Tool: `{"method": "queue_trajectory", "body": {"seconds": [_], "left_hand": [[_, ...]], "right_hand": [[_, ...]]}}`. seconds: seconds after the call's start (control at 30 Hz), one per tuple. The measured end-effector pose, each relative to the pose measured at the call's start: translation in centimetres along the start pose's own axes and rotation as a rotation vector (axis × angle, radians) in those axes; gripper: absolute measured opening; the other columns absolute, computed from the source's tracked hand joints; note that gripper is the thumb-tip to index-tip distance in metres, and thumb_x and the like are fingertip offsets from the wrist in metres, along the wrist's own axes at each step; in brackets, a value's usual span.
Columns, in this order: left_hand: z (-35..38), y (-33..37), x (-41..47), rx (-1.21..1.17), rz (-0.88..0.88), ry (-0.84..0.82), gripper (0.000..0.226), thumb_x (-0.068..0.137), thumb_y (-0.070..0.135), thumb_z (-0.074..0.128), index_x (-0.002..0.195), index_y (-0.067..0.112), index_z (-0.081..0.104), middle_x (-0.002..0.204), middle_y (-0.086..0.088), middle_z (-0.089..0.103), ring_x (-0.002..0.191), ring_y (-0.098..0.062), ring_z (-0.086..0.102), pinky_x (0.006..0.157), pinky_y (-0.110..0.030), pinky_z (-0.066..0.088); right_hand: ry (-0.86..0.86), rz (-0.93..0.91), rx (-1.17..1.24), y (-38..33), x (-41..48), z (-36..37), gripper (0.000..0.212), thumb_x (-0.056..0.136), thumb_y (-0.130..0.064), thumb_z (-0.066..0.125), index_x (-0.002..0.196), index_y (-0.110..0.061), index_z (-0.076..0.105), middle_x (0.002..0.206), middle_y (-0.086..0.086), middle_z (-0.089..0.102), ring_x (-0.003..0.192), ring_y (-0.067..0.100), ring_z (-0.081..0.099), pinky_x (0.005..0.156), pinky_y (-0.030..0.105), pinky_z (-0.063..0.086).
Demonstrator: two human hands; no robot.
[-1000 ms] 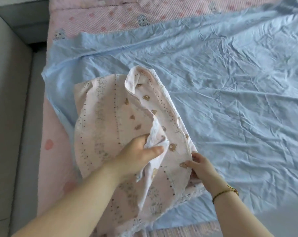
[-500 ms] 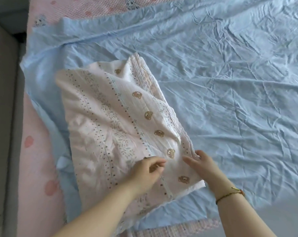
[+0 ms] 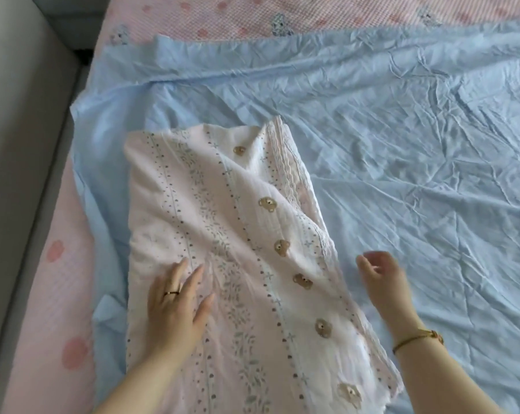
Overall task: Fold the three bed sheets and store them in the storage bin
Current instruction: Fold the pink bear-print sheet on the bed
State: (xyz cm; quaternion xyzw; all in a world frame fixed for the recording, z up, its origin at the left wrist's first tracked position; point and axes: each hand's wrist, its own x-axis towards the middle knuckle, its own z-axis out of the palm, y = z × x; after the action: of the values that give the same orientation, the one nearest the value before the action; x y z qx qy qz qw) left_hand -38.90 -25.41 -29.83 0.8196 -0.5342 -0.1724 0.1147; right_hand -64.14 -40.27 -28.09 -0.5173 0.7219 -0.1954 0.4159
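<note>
A folded pale pink sheet [image 3: 223, 249] with small bear motifs and dotted flower stripes lies as a long rectangle on a wrinkled light blue sheet [image 3: 402, 144] spread over the bed. My left hand [image 3: 178, 297] presses flat on the pink sheet's left part, fingers straight and spread. My right hand [image 3: 381, 276] hovers just right of the pink sheet's lace edge, fingers loosely curled and holding nothing. A third sheet, pink with red dots [image 3: 282, 16], covers the mattress below. No storage bin is in view.
A grey padded bed frame or wall panel [image 3: 16, 144] runs along the left side. The pink dotted bed cover also shows at the left edge [image 3: 61, 294]. The blue sheet extends far to the right.
Both hands have let go of the pink sheet's fold. It now lies flat, my left hand smoothing it and my right hand lifted off to the right.
</note>
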Motion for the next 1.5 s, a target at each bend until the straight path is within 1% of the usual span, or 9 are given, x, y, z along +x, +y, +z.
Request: {"method": "queue_trajectory", "body": {"seconds": [0.13,0.33,0.43,0.57,0.73,0.9,1.07,1.27,1.5], "left_hand": [[-1.0,-2.0,3.6,0.012,-0.196,0.116,0.070,0.077,0.045,0.032,0.124,-0.002,0.052,0.132,-0.029,0.047,0.125,-0.040,0.037,0.099,-0.059,0.034],[0.5,-3.5,5.7,0.027,-0.316,0.107,0.061,0.093,0.045,0.038,0.145,0.015,0.025,0.156,-0.011,0.009,0.144,-0.022,0.003,0.115,-0.040,0.008],[1.4,-4.5,5.7,0.030,-0.303,0.094,0.072,0.088,0.057,0.024,0.135,0.006,0.042,0.145,-0.024,0.033,0.135,-0.028,0.018,0.107,-0.048,0.024],[1.0,-4.4,5.3,-0.053,-0.337,0.201,0.081,0.087,0.067,0.015,0.135,0.006,0.036,0.141,-0.026,0.037,0.131,-0.030,0.022,0.101,-0.052,0.029],[0.6,-4.0,5.6,-0.298,-0.550,0.272,0.070,0.087,0.033,0.058,0.144,0.007,0.026,0.150,-0.012,0.027,0.138,-0.030,0.028,0.112,-0.042,0.025],[-0.5,-4.7,6.7,-0.432,-0.588,0.246,0.083,0.079,0.050,0.056,0.144,0.008,0.025,0.145,-0.012,0.037,0.127,-0.030,0.042,0.105,-0.041,0.034],[-3.4,-5.7,11.9,-0.608,-0.588,0.320,0.063,0.093,0.035,0.046,0.147,0.019,0.017,0.151,-0.005,0.025,0.137,-0.023,0.028,0.110,-0.033,0.023],[-2.7,-6.4,17.2,-0.542,-0.610,0.146,0.055,0.097,0.037,0.033,0.147,0.019,0.016,0.150,-0.008,0.029,0.136,-0.030,0.030,0.109,-0.034,0.024],[-1.0,-8.5,17.6,-0.491,-0.666,0.168,0.042,0.099,0.027,0.031,0.141,0.018,0.035,0.141,-0.015,0.043,0.128,-0.034,0.039,0.103,-0.036,0.031]], "right_hand": [[-0.091,-0.266,-0.019,-7.9,5.1,4.9,0.009,0.090,-0.017,0.054,0.083,-0.017,0.060,0.079,-0.002,0.058,0.066,0.010,0.050,0.051,0.013,0.037],[-0.226,-0.183,-0.286,-14.0,11.5,11.5,0.024,0.086,-0.039,0.051,0.100,-0.021,0.057,0.106,0.006,0.058,0.113,0.029,0.047,0.094,0.036,0.037],[-0.190,-0.263,-0.436,-15.5,13.0,12.3,0.027,0.085,-0.026,0.044,0.061,-0.018,0.036,0.075,0.004,0.047,0.092,0.028,0.043,0.086,0.034,0.026],[0.161,-0.316,-0.034,-16.9,16.5,10.0,0.031,0.087,-0.021,0.043,0.059,-0.020,0.030,0.062,-0.003,0.036,0.077,0.020,0.038,0.070,0.031,0.032],[-0.106,-0.097,-0.161,-16.7,18.2,10.7,0.033,0.088,-0.027,0.054,0.062,-0.016,0.037,0.071,0.008,0.048,0.049,0.018,0.044,0.048,0.025,0.036],[-0.252,0.018,0.047,-15.0,16.3,11.3,0.037,0.089,-0.037,0.054,0.111,-0.008,0.051,0.086,0.005,0.055,0.084,0.025,0.056,0.083,0.038,0.050],[-0.066,-0.161,-0.010,-16.3,15.7,10.8,0.051,0.089,-0.031,0.055,0.135,-0.018,0.036,0.135,0.005,0.045,0.110,0.021,0.051,0.082,0.031,0.043],[-0.175,-0.212,0.052,-19.5,17.7,12.2,0.060,0.093,-0.033,0.050,0.144,-0.024,0.021,0.144,-0.001,0.037,0.121,0.020,0.045,0.083,0.028,0.039],[-0.159,-0.299,-0.102,-22.5,20.1,13.6,0.011,0.088,-0.026,0.058,0.091,-0.016,0.058,0.067,-0.005,0.050,0.059,0.013,0.054,0.048,0.015,0.045]]}}
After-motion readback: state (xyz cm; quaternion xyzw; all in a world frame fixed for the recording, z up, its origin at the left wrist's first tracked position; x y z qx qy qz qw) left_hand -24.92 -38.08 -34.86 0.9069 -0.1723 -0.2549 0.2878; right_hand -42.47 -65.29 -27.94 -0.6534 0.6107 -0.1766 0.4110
